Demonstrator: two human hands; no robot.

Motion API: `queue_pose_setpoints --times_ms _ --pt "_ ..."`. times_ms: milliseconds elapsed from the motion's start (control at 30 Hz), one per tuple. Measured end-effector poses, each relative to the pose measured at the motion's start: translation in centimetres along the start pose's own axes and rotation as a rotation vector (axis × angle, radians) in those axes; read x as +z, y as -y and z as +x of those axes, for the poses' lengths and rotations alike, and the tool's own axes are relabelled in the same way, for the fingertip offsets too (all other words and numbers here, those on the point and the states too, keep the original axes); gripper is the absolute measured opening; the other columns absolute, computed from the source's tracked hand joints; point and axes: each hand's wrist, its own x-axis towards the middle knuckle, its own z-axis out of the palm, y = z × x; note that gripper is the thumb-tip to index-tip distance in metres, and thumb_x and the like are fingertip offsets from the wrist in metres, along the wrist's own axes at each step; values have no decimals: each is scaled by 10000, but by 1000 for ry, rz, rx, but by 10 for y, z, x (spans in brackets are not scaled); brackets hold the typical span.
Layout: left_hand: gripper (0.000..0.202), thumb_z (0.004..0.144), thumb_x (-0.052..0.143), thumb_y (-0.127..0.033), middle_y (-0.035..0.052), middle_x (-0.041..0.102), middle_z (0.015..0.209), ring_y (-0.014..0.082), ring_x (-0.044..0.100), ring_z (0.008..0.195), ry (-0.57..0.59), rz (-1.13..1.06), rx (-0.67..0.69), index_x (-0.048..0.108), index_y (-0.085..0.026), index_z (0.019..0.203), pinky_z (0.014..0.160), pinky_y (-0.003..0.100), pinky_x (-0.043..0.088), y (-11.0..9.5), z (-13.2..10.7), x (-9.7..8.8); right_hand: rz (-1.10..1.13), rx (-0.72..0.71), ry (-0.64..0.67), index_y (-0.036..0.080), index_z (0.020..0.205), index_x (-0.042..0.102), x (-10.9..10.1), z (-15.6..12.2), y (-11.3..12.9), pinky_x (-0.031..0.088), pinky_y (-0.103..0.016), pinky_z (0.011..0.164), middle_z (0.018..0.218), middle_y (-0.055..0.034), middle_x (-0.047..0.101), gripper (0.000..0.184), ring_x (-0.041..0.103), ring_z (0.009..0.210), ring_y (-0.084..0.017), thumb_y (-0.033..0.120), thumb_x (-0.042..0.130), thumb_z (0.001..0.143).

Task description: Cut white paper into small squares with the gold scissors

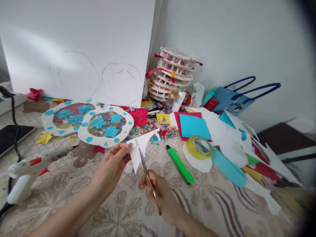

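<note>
A white piece of paper or thin board [143, 142], pointed at its corners with a curved inner edge, is pinched between the thumb and fingers of my left hand [116, 161]. My right hand [158, 191] is wrapped round a pair of gold-handled scissors [147, 176]. Their blades point up and away from me and lie against the lower edge of the white piece. Whether the blades are parted is too fine to make out. Below the white piece, a small white scrap [128, 169] rests on the patterned tablecloth [118, 210].
Two white rings with blue flowers [106, 126] lie at left, near a glue gun [22, 177]. Confetti [165, 131] is scattered behind my hands. At right are a green cutter [180, 164], yellow tape [199, 147], blue paper [194, 126] and a blue bag [229, 98]. A tiered white stack [171, 74] stands behind.
</note>
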Motion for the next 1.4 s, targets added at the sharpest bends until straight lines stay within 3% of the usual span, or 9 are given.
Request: queue_pose_setpoints --times_ms 333,600,1033,1400 --pt "137 700 744 -213 -16 628 678 87 559 615 -6 -1 3 629 -149 663 567 175 472 -3 1 -1 7 -2 20 188 806 488 -1 -1 -2 265 -228 501 647 38 375 574 313 562 -105 752 395 762" --pt "129 741 709 -198 -30 601 683 89 544 656 -23 7 150 615 -166 659 624 171 462 -12 7 -6 -18 9 47 191 825 472 0 -4 -6 225 -224 462 587 65 317 521 268 508 -93 702 371 819" --pt "153 737 718 -257 -29 607 701 100 528 670 -2 64 71 599 -167 699 647 209 440 -3 0 -2 -73 8 68 185 811 436 2 18 12 233 -239 490 592 65 301 568 267 535 -101 739 307 809" --pt "154 730 724 -260 -24 611 694 104 535 663 -8 81 72 606 -163 713 647 217 440 -5 2 -5 -134 1 82 195 814 446 -1 29 13 279 -235 505 592 54 357 536 329 532 -102 704 284 844"
